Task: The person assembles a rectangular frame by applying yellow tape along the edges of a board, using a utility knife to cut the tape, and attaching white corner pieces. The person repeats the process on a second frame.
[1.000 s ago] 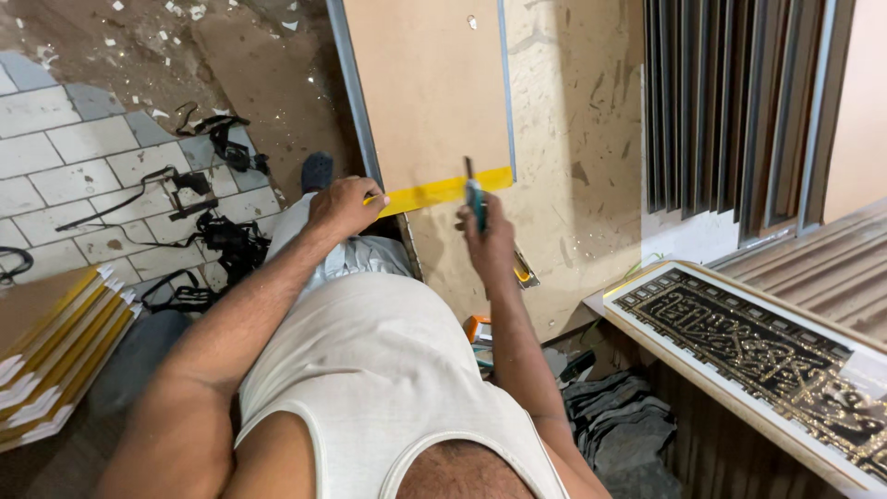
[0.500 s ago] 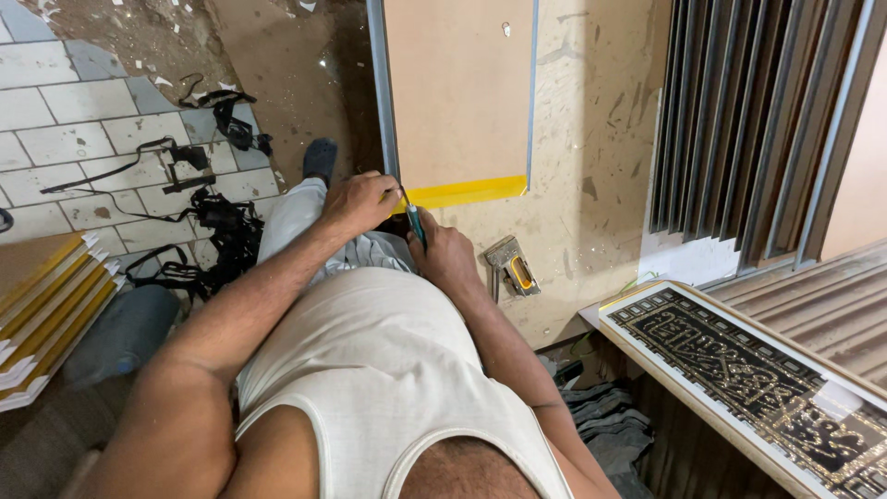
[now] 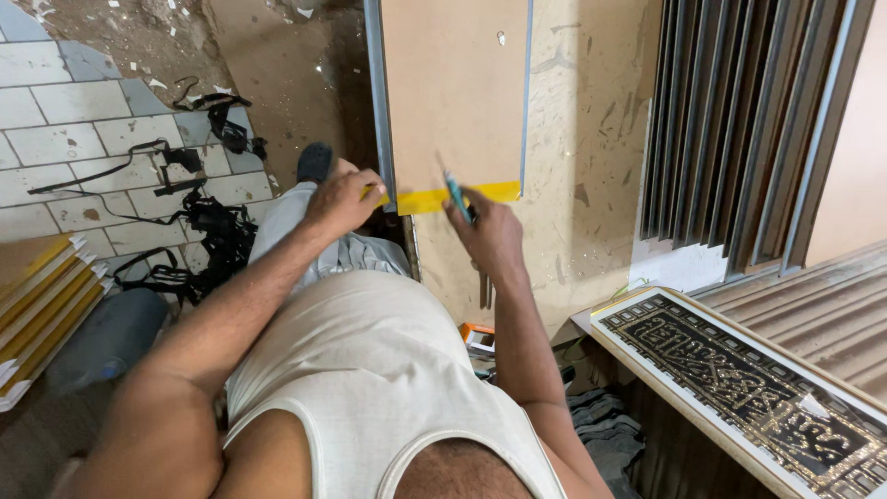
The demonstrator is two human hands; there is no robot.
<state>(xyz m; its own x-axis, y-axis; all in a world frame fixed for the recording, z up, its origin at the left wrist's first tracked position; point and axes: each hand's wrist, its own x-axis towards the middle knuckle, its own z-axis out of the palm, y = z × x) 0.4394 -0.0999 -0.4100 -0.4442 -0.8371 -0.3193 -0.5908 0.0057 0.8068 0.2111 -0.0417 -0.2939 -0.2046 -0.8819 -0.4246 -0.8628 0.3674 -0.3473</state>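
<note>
My left hand [image 3: 344, 199] grips the left end of a yellow ruler [image 3: 457, 197] that lies across the near end of a long tan board [image 3: 453, 88] with grey metal edges. Just below the ruler's middle, my right hand [image 3: 490, 236] holds a teal pen [image 3: 456, 196] whose tip points up over the ruler and board. The board lies on a dusty beige work surface [image 3: 591, 139]. My white vest and both forearms fill the lower middle of the view.
Black straps and cables [image 3: 208, 222] lie on the tiled floor at left. Yellow-edged boards [image 3: 37, 300] are stacked at lower left. Dark ribbed panels [image 3: 730, 129] stand at right, above an ornate black-and-gold framed panel [image 3: 739, 379]. A small orange item [image 3: 476, 334] sits below the board.
The view has shifted and come closer. My right hand moved from beside my left hand to the right along the ruler, and the pen now points up at the board.
</note>
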